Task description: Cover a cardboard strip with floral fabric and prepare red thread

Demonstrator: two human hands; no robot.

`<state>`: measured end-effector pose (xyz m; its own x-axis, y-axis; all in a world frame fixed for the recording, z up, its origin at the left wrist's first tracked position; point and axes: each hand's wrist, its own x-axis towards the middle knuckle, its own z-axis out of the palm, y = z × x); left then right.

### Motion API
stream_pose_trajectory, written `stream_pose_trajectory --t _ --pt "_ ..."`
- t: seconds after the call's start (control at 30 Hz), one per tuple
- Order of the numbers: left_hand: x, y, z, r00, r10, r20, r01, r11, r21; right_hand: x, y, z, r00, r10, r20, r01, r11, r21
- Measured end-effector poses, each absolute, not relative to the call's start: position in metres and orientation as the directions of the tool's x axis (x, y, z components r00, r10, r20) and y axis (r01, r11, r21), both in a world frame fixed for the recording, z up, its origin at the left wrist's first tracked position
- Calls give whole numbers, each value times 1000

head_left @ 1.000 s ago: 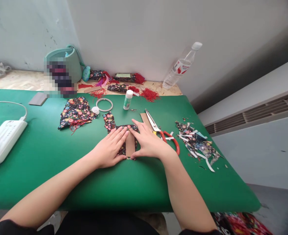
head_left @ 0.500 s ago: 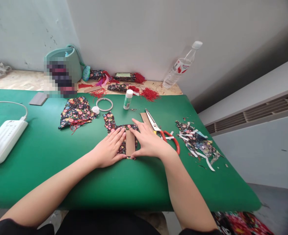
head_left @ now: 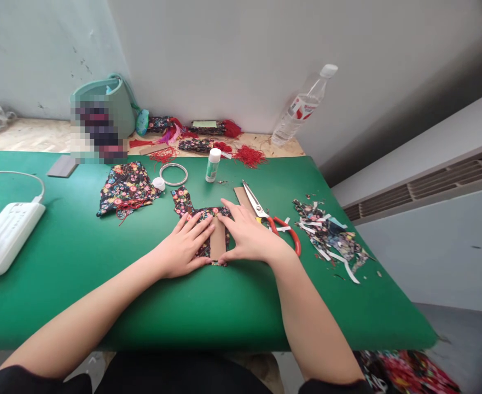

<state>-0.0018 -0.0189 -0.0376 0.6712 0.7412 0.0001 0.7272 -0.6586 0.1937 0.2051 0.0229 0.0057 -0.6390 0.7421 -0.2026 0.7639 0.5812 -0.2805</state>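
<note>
Green table (head_left: 175, 312) carries floral fabric (head_left: 204, 249). Left hand (head_left: 183, 249), right hand (head_left: 249, 236): wide grip, apparently aligning cardboard strip (head_left: 218, 241); next requires even pressure.

Worktop (head_left: 228, 309): smooth green covering, soft sheen.
Between left grip (head_left: 179, 247) and right grip (head_left: 251, 235): matt brown card strip (head_left: 218, 238) on printed floral cloth (head_left: 182, 201). Just beside right grip: scissors (head_left: 259, 209), shiny metal blades, smooth red-orange plastic handles. Farther beyond both: glossy clear plastic bottle (head_left: 302, 112); smooth plastic tube (head_left: 212, 167); flecked pale wood board (head_left: 39, 133).
</note>
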Motion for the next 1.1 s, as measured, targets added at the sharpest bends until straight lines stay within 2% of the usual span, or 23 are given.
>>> stream_pose_trajectory --t 0.3,0.47,0.7,1.1 --pt "-2 -16 -32 666 745 -36 732 -643 225 216 28 10 -653 756 -47 739 622 -258" --pt "-2 -16 -32 666 745 -29 729 -642 237 214 28 12 -663 743 -95 742 633 -221" --pt "-3 -16 -34 668 744 -2 723 -648 239 211 24 8 -692 716 -94 708 648 -279" --pt "-2 -17 -39 655 755 10 742 -646 178 209 23 8 -684 717 -131 719 635 -283"
